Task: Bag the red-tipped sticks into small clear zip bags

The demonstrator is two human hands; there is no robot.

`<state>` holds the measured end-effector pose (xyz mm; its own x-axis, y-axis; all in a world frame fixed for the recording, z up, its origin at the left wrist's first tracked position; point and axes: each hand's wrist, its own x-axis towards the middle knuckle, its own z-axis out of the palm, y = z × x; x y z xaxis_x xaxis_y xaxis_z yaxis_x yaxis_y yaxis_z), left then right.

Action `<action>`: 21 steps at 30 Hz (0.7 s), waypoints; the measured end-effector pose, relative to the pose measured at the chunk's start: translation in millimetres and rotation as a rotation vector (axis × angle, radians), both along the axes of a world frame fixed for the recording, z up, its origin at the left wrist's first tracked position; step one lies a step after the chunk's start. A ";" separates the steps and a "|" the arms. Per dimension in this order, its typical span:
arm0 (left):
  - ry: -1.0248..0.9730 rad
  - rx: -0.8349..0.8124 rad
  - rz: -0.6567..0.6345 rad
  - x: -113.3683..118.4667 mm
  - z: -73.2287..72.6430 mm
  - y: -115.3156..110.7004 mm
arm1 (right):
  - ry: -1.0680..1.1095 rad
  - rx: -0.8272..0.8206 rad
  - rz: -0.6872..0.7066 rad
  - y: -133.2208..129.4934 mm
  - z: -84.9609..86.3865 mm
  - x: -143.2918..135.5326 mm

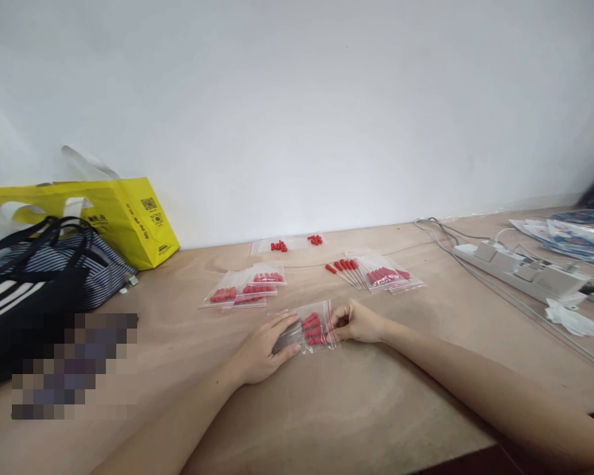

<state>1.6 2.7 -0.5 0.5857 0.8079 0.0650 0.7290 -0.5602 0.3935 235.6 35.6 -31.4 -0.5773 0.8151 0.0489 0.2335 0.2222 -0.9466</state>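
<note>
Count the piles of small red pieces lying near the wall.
2: the left pile and the right pile, both near the wall. Neither looks hidden.

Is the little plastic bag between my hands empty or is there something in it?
Not empty: several red pieces show through the clear bag, between your left hand and right hand.

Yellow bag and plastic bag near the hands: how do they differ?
The yellow bag is opaque; the plastic bag is clear, showing red pieces. The yellow bag is much larger than the plastic bag. The yellow bag stands upright; the plastic bag is between the left hand and the right hand.
</note>
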 end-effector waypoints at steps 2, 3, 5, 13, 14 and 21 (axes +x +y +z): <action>0.009 0.007 0.001 0.4 0.3 0.0 | -0.024 0.099 -0.089 -2.2 2.4 -4.0; 0.012 0.010 0.003 0.6 0.6 0.1 | -0.038 0.154 -0.138 -4.0 3.5 -6.3; 0.015 0.029 0.009 1.1 1.0 0.2 | -0.068 0.253 -0.203 -7.3 5.2 -9.7; 0.105 0.095 0.062 0.6 -2.6 3.4 | -0.416 0.272 -0.256 39.9 21.5 8.2; 0.113 0.103 0.068 0.2 -3.9 3.8 | -0.501 0.316 -0.417 51.3 24.3 9.6; 0.110 0.110 0.083 -2.3 -5.0 2.9 | -0.701 0.316 -0.805 96.5 21.9 -4.2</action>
<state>-0.7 5.6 -5.5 0.5258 0.8452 0.0952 0.8098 -0.5317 0.2481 231.4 132.2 -9.5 0.1336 0.9725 0.1908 0.8788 -0.0273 -0.4764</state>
